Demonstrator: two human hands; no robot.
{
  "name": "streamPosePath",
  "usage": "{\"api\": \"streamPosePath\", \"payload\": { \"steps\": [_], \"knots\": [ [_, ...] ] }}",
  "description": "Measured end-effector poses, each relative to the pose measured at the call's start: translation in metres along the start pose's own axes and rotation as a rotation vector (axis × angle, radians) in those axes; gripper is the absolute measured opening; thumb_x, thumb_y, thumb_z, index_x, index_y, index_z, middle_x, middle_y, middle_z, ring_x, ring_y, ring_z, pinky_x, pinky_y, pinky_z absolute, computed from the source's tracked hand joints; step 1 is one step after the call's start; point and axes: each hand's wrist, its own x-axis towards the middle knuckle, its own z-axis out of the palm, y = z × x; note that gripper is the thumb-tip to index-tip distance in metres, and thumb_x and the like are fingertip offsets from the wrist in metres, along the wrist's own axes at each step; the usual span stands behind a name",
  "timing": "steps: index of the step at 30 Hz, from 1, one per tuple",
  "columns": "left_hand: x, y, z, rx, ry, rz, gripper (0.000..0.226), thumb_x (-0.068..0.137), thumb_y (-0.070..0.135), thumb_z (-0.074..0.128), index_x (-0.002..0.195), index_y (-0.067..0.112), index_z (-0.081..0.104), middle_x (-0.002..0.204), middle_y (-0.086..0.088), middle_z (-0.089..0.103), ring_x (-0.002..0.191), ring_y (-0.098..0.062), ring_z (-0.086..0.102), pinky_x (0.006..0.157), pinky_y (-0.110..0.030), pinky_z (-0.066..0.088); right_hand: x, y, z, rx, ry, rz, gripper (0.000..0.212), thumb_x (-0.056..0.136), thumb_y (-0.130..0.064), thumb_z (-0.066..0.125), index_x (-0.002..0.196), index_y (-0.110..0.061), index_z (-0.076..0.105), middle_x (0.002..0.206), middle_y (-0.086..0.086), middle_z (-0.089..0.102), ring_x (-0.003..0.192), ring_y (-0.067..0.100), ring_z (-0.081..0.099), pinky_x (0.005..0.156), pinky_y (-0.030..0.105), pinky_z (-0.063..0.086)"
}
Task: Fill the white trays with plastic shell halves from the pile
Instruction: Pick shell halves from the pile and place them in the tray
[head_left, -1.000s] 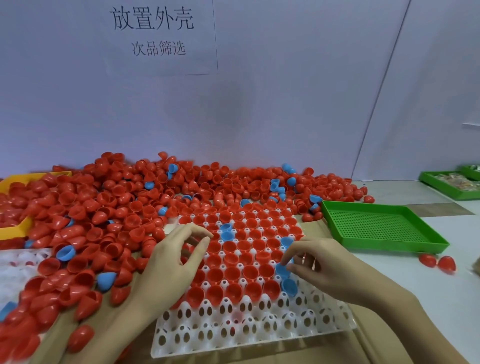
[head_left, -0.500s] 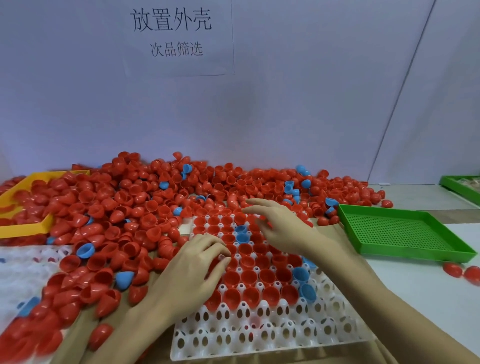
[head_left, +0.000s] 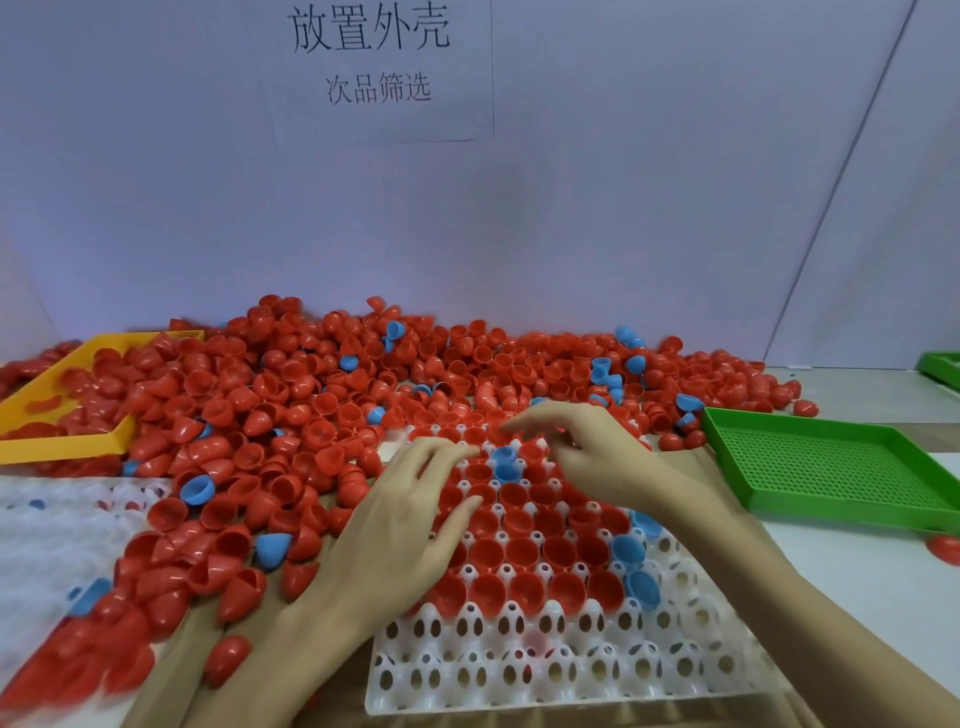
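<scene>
Fingers (head_left: 441, 457) of the left hand (head_left: 410, 525) lie loosely spread over the left-centre part of the white tray (head_left: 545, 670), thumb tip near a filled cell; nothing visibly gripped. Right hand (head_left: 592, 457) sits at centre frame over the tray's far rows, fingers curled with tips drawn together; motion blur hides whether a shell is pinched there, so cannot tell. Both forearms run off the bottom edge.

Tray: upper rows hold red shells open side up, a few blue ones at centre top and down the right column; the near two or three rows show bare perforated cells. Its far edge is buried under the pile of shell halves (head_left: 311, 415), which spans the middle band of the frame, mostly red with scattered blue.

A second white tray (head_left: 47, 525) at lower left is blurred and cut off by the frame edge. Yellow tray (head_left: 62, 447) at left is partly covered by shells. Green perforated tray (head_left: 831, 467) sits at right, just beside the pile; another green edge is clipped at far right. A paper sign (head_left: 374, 67) with printed characters is on the wall, its top cropped. One red shell is half cut off at the right edge below the green tray.

Versus half a second earlier: the right hand has drawn back slightly from the pile's edge onto the tray, fingers now more curled; the left hand has spread flatter.
</scene>
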Motion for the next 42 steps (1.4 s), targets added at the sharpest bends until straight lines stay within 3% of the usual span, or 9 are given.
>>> {"api": "streamPosePath", "payload": {
  "steps": [3,8,14,19,25,30,35,38,42],
  "knots": [
    [0.001,0.004,-0.001,-0.087,0.012,0.003,0.049,0.1,0.042,0.066,0.146,0.034,0.052,0.132,0.025,0.052,0.124,0.006,0.054,0.107,-0.01,0.041,-0.019,-0.012,0.001,0.134,-0.094,-0.034,0.062,0.091,0.013,0.039,0.122,-0.026,0.076,0.111,-0.024,0.073,0.107,-0.007,0.067,0.089,0.012,0.053],
    [-0.001,0.011,-0.002,-0.166,0.003,0.006,0.021,0.096,0.036,0.072,0.116,0.03,0.072,0.105,0.021,0.069,0.096,-0.005,0.069,0.085,-0.02,0.055,-0.038,-0.015,0.004,0.255,-0.162,-0.048,0.058,0.094,0.015,0.041,0.123,-0.022,0.076,0.109,-0.013,0.077,0.101,0.003,0.073,0.081,0.021,0.056],
    [0.009,-0.02,-0.022,0.024,0.135,-0.141,0.021,0.097,0.024,0.073,0.118,0.023,0.071,0.113,0.017,0.066,0.1,0.002,0.064,0.09,-0.007,0.046,-0.047,0.01,-0.02,0.376,-0.046,0.07,0.055,0.1,0.016,0.04,0.114,-0.02,0.078,0.107,-0.006,0.079,0.092,0.015,0.076,0.073,0.025,0.058],
    [0.01,-0.048,-0.036,0.349,0.14,-0.293,0.039,0.098,0.006,0.065,0.137,0.005,0.063,0.143,-0.014,0.054,0.133,-0.034,0.05,0.111,-0.048,0.045,-0.044,0.027,-0.026,0.326,0.045,0.139,0.045,0.104,0.008,0.046,0.107,-0.023,0.079,0.103,-0.01,0.079,0.091,0.01,0.075,0.075,0.022,0.058],
    [0.008,-0.034,-0.024,0.243,0.071,-0.149,0.02,0.099,0.016,0.066,0.118,0.015,0.071,0.122,0.007,0.058,0.119,-0.012,0.053,0.099,-0.03,0.047,0.021,0.06,-0.038,-0.066,0.267,0.209,0.039,0.102,0.004,0.045,0.122,-0.017,0.072,0.127,-0.002,0.071,0.115,0.008,0.063,0.096,0.016,0.046],
    [0.005,-0.03,-0.015,0.229,0.044,-0.066,0.019,0.099,0.02,0.067,0.117,0.017,0.072,0.12,0.01,0.058,0.117,-0.007,0.054,0.095,-0.024,0.049,0.068,0.097,-0.043,-0.29,0.029,0.292,0.063,0.097,0.011,0.049,0.155,-0.015,0.044,0.159,0.009,0.047,0.143,0.028,0.048,0.117,0.039,0.042],
    [0.005,-0.03,-0.015,0.238,0.045,-0.034,0.019,0.099,0.022,0.066,0.117,0.02,0.071,0.12,0.014,0.057,0.12,-0.002,0.05,0.09,-0.011,0.041,0.087,0.121,-0.03,-0.497,-0.126,0.275,0.087,0.095,0.011,0.045,0.165,-0.036,0.022,0.172,0.003,0.025,0.154,0.03,0.034,0.119,0.062,0.034],
    [0.006,-0.028,-0.015,0.222,0.045,-0.019,0.018,0.1,0.023,0.065,0.117,0.022,0.07,0.12,0.015,0.056,0.12,0.0,0.05,0.09,-0.008,0.04,0.095,0.126,-0.017,-0.586,-0.075,0.301,0.063,0.102,0.0,0.049,0.157,-0.031,0.044,0.166,0.003,0.037,0.15,0.03,0.038,0.12,0.065,0.023],
    [0.004,-0.029,-0.016,0.214,0.041,-0.025,0.018,0.1,0.022,0.065,0.117,0.021,0.071,0.119,0.014,0.057,0.118,-0.002,0.051,0.092,-0.007,0.038,0.099,0.122,-0.013,-0.601,0.127,0.268,0.034,0.099,-0.007,0.065,0.128,-0.022,0.071,0.134,0.005,0.064,0.125,0.028,0.059,0.115,0.049,0.039]
  ]
}}
